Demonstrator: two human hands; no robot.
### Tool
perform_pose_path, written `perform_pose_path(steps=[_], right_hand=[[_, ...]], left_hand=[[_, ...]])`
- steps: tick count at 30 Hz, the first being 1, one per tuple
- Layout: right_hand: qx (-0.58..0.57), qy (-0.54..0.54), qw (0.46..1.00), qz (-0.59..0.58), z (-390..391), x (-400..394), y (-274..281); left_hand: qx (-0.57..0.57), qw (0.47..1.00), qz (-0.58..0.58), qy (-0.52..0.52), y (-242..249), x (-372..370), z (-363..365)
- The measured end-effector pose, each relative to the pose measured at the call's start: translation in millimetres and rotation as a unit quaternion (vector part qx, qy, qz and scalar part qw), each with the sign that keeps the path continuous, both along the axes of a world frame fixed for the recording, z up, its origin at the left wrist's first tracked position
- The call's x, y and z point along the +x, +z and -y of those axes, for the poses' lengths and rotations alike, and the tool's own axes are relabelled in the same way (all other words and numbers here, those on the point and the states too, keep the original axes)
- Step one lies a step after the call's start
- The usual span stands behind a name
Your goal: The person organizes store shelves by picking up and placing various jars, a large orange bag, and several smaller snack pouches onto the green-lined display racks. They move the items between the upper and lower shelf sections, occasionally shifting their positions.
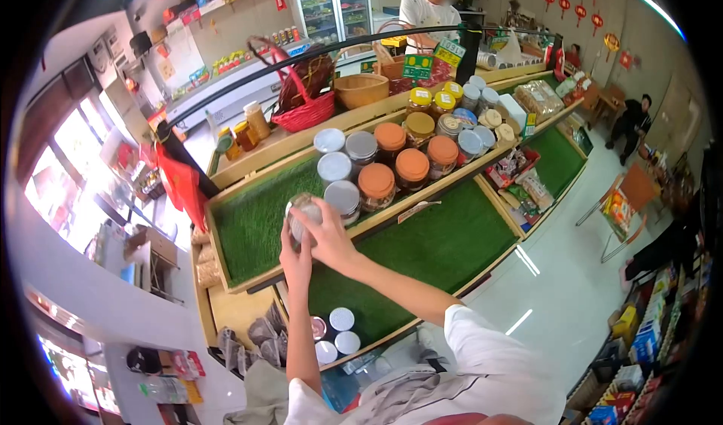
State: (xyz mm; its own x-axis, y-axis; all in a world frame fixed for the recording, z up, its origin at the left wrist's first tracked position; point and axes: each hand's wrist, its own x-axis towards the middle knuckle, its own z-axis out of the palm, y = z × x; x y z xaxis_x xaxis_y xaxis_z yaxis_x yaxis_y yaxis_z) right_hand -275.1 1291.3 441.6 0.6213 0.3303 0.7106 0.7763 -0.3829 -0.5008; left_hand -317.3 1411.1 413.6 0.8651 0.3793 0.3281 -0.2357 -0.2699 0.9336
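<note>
In the head view, my left hand (295,253) and my right hand (330,235) are holding a jar (301,201) between them, the fingers closing around it from both sides; how the jar's lid is sitting I cannot tell, as the fingers are partly covering it. The jar is hovering over the upper green mat (260,218) of the counter (354,233), just beside the nearest of the grey-lidded jars (343,195). To the right of my hands, orange-lidded jars (376,180) are standing upright in a close group with the grey-lidded jars, while pale-lidded jars (334,167) are forming the group's left edge. Farther along, yellow-lidded jars (443,102) are standing near green price signs (417,67). Behind the group, a red basket (305,111) and a tan basket (361,92) are resting side by side on a wooden ledge, and jars with amber contents (245,136) are standing to their left. Below my forearms, the lower green mat (444,236) is extending to the right, and white-lidded jars (342,319) are clustering near its front edge, beside dark packets (263,331). A red bag (181,185) is hanging at the counter's left end. Beyond the counter, a person in a white shirt (431,14) is standing.
</note>
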Motion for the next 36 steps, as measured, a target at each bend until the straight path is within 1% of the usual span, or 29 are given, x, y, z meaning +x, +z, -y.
perform_pose_path(steps=[1,2,3,4,5,7,8,9,12,13,16,17,20,21,22,24,25,26,28,30,31,32,34,36], right_hand=[[-0.014,-0.002,1.000,0.001,-8.8,0.8,-3.8],[-0.024,-0.007,1.000,0.002,-17.8,4.2,-9.5],[-0.097,-0.047,0.994,0.022,-27.1,5.9,-18.7],[-0.114,-0.045,0.992,0.022,-27.7,7.6,-27.3],[-0.122,-0.045,0.991,0.033,-28.7,9.7,-31.0],[-0.146,-0.054,0.986,0.054,-29.9,13.6,-37.9],[-0.157,-0.065,0.983,0.062,-28.9,13.0,-38.2],[-0.167,-0.077,0.980,0.069,-30.2,11.2,-37.6],[-0.181,-0.107,0.971,0.109,-41.0,18.2,-55.5],[-0.187,-0.107,0.971,0.103,-42.8,15.7,-63.9],[-0.193,-0.112,0.967,0.124,-47.8,25.3,-80.2],[-0.195,-0.116,0.965,0.134,-49.2,28.5,-81.8],[-0.221,-0.112,0.963,0.108,-53.8,42.0,-90.4],[-0.225,-0.102,0.965,0.092,-52.8,42.9,-89.3],[-0.242,-0.109,0.960,0.089,-53.7,42.9,-88.8],[-0.254,-0.103,0.956,0.103,-50.4,42.6,-87.1],[-0.256,-0.093,0.958,0.092,-48.4,40.6,-87.7],[-0.224,-0.065,0.970,0.070,-45.7,42.7,-91.6],[-0.086,0.027,0.996,0.015,-31.7,22.5,-78.3],[-0.033,0.028,0.999,0.001,-18.6,-23.9,-71.0],[-0.038,0.020,0.999,0.003,-11.2,-48.0,-81.9],[-0.041,0.009,0.999,0.010,-4.9,-66.1,-97.6],[-0.078,0.049,0.994,-0.051,9.8,-89.8,-145.6],[-0.128,0.088,0.978,-0.142,15.0,-106.0,-195.9]], left_hand=[[0.007,1.000,-0.008,0.008,-9.7,4.5,-10.1],[0.069,0.997,0.005,0.030,-27.8,12.8,-22.5],[0.113,0.993,-0.023,0.016,-37.2,12.9,-39.2],[0.159,0.986,-0.049,0.004,-44.2,16.0,-46.0],[0.200,0.979,-0.034,0.026,-48.8,19.4,-46.9],[0.216,0.973,-0.083,0.017,-58.3,22.2,-52.3],[0.226,0.968,-0.108,0.010,-55.6,24.0,-51.8],[0.213,0.959,-0.184,-0.017,-46.8,24.6,-51.4],[0.217,0.965,-0.145,-0.003,-55.8,38.8,-54.6],[0.226,0.957,-0.181,-0.013,-59.1,43.3,-57.5],[0.197,0.965,-0.174,-0.012,-70.9,49.2,-58.8],[0.204,0.959,-0.196,-0.023,-67.4,45.5,-58.4],[0.223,0.964,-0.146,-0.015,-92.1,42.3,-59.3],[0.209,0.969,-0.129,-0.023,-80.8,30.5,-54.1],[0.210,0.966,-0.148,-0.036,-70.3,16.1,-50.5],[0.259,0.965,0.011,0.041,-79.7,-19.1,-34.9],[0.236,0.967,0.060,0.076,-86.2,-38.7,-23.5],[0.181,0.976,0.070,0.094,-94.6,-62.8,-11.4],[0.120,0.989,0.024,0.085,-128.5,-110.9,6.6],[0.077,0.992,-0.075,0.071,-187.7,-159.6,24.8],[0.084,0.987,-0.110,0.085,-229.4,-183.8,35.4],[0.064,0.979,-0.182,0.072,-259.2,-207.7,43.0],[-0.072,0.948,-0.306,0.047,-330.0,-250.8,64.8],[-0.253,0.874,-0.414,0.032,-391.8,-278.4,78.1]])
